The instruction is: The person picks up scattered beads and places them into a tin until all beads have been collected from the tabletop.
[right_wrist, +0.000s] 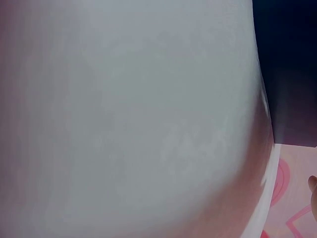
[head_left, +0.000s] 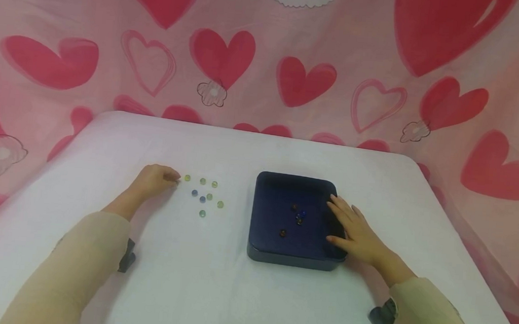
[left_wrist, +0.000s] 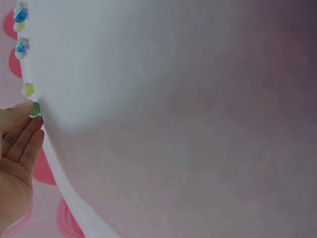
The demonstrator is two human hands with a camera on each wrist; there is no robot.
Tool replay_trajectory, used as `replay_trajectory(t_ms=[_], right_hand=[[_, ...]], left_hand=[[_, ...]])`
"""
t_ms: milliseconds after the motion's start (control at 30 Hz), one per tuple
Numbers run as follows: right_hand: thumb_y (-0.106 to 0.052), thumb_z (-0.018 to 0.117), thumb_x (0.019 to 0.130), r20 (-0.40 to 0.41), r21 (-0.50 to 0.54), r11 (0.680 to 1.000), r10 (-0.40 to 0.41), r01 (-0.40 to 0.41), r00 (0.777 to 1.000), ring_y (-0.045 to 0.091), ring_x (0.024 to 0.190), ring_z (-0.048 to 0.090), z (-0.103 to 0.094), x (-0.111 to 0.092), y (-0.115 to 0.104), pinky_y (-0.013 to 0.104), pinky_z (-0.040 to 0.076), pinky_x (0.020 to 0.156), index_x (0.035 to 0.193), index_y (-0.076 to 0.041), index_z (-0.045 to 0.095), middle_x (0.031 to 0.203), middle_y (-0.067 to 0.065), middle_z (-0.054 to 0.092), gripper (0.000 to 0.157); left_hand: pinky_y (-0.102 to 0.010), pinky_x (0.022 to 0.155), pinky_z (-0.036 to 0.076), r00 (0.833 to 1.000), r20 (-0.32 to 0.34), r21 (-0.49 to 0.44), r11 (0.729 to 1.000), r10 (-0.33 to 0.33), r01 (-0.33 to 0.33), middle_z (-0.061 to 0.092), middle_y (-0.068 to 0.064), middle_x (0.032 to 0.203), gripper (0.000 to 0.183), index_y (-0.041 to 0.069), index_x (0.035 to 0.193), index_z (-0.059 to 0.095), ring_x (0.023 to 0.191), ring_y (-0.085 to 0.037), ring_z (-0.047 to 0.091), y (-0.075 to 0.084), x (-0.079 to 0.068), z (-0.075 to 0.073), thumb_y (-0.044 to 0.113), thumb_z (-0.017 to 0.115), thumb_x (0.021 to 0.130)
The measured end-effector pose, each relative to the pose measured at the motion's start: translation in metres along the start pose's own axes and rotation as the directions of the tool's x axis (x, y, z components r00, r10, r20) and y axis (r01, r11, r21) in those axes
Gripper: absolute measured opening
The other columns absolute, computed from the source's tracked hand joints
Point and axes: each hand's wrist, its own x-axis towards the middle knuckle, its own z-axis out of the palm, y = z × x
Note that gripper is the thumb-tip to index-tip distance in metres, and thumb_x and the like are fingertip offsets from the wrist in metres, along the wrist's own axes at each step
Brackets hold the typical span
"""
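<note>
At the left of the table, my left hand pinches a green marble between thumb and fingertips, low at the table surface. Just beyond its fingertips lies a yellowish marble, with several more clear, green and blue marbles spread to the right, such as a blue marble. My right hand rests on the right rim of a dark blue box, its fingers spread and fairly straight. Inside the box are several marbles, among them a brown marble and a blue marble.
A white cloth covers the table. Behind it hangs a pink curtain with red hearts. Each wrist carries a small dark camera; the right camera sits below the forearm.
</note>
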Motion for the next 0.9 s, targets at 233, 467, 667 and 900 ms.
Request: replay_trajectory(t_ms=[233, 467, 667, 900], right_hand=[[-0.028, 0.061, 0.083, 0.007, -0.006, 1.0, 0.004, -0.004, 1.0, 0.029, 0.139, 0.013, 0.0, 0.0, 0.0, 0.063, 0.013, 0.104, 0.138, 0.004, 0.03, 0.148, 0.02, 0.021, 0.071], [-0.027, 0.061, 0.083, 0.016, 0.012, 1.0, 0.013, -0.014, 1.0, 0.03, 0.139, 0.012, -0.001, 0.0, -0.003, 0.063, 0.012, 0.104, 0.138, 0.005, 0.029, 0.148, 0.021, 0.021, 0.071], [-0.029, 0.061, 0.083, 0.011, 0.008, 1.0, 0.013, -0.013, 1.0, 0.03, 0.139, 0.012, -0.001, -0.001, -0.003, 0.062, 0.012, 0.105, 0.138, 0.005, 0.03, 0.148, 0.021, 0.021, 0.071], [-0.029, 0.061, 0.083, 0.01, 0.004, 1.0, 0.01, -0.01, 1.0, 0.03, 0.139, 0.013, 0.0, 0.0, 0.0, 0.062, 0.012, 0.105, 0.138, 0.005, 0.03, 0.148, 0.021, 0.021, 0.071]], left_hand=[[-0.051, 0.104, 0.031, 1.0, -0.008, 0.006, 1.0, 0.009, -0.008, 0.051, -0.023, 0.127, 0.03, -0.001, 0.119, 0.057, 0.126, -0.039, 0.037, -0.003, 0.001, 0.001, 0.006, 0.052, 0.09], [-0.051, 0.103, 0.031, 1.0, -0.017, 0.008, 1.0, 0.021, -0.021, 0.051, -0.024, 0.127, 0.03, -0.002, 0.119, 0.057, 0.124, -0.04, 0.038, -0.002, -0.004, -0.002, 0.007, 0.053, 0.09], [-0.05, 0.103, 0.034, 0.999, -0.028, -0.03, 0.999, 0.025, -0.026, 0.052, -0.021, 0.127, 0.032, 0.001, 0.121, 0.056, 0.125, -0.038, 0.039, -0.002, -0.009, -0.005, 0.011, 0.055, 0.09], [-0.047, 0.099, 0.039, 0.993, -0.081, -0.113, 0.989, 0.083, -0.092, 0.057, -0.016, 0.123, 0.032, 0.006, 0.119, 0.059, 0.121, -0.033, 0.046, 0.01, -0.018, 0.0, 0.016, 0.058, 0.089]])
